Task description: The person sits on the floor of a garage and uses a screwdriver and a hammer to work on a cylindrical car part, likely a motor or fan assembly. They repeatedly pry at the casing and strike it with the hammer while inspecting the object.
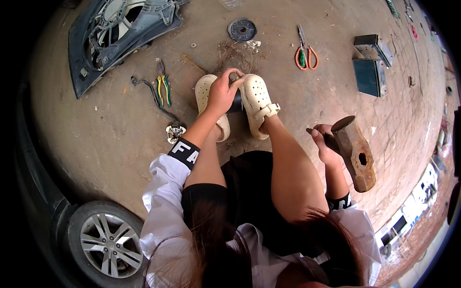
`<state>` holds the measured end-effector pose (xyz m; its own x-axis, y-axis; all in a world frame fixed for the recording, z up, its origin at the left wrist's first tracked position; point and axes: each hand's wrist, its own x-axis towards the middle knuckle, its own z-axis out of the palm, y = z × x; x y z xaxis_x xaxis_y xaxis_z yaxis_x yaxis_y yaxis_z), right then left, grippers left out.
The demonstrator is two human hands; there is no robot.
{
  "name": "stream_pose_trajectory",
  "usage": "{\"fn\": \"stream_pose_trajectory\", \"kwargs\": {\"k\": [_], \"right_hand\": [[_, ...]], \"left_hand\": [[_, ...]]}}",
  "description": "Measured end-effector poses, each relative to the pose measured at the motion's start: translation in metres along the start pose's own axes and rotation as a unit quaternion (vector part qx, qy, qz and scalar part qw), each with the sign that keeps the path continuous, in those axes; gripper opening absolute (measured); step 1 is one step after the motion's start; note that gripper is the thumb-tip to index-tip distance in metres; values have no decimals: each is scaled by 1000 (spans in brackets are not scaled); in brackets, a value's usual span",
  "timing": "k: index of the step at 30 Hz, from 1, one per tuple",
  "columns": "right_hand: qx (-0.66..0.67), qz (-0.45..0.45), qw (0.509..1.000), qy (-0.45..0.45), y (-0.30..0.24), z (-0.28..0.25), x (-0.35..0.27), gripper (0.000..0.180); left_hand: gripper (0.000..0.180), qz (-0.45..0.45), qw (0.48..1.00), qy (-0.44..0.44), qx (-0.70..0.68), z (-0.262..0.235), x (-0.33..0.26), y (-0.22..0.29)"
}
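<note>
My right hand (pixel 326 146) is closed round the handle of a hammer with a large rusty head (pixel 353 149), raised beside my right knee. Between my two cream clogs (pixel 255 93), my left hand (pixel 223 93) reaches down with its fingers pinched together. A small greyish piece seems to sit at its fingertips, too hidden to name. Just behind those fingers a dark object (pixel 236 103) lies between my feet, partly covered by the hand and the clogs.
Pliers with yellow-green handles (pixel 163 89) and a cable with a connector (pixel 175 132) lie left. Orange-handled scissors (pixel 307 57), a black disc (pixel 242 30) and two dark boxes (pixel 370 77) lie ahead. A fan shroud (pixel 120 38) is far left; a car wheel (pixel 108 242) stands near left.
</note>
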<state>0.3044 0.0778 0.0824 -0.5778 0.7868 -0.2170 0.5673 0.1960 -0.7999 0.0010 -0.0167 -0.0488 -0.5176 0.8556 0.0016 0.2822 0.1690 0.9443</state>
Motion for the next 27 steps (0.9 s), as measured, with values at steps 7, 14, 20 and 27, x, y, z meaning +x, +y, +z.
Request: {"fn": "stream_pose_trajectory", "kwargs": {"k": [7,14,20,27], "right_hand": [[161,207,965,6,1,32,-15,33],[259,240,936,11,16,33,-10,34],[320,264,909,35,32,37,-9,39],[340,269,901,33,47,36,-13,38]], "left_hand": [[22,10,999,-10,-44,-4,-3,15],[20,86,994,49,-41,-20,1,38],[39,212,933,-199,212,8,-16,72],[18,278,894,-230,264,37,-9,53]]}}
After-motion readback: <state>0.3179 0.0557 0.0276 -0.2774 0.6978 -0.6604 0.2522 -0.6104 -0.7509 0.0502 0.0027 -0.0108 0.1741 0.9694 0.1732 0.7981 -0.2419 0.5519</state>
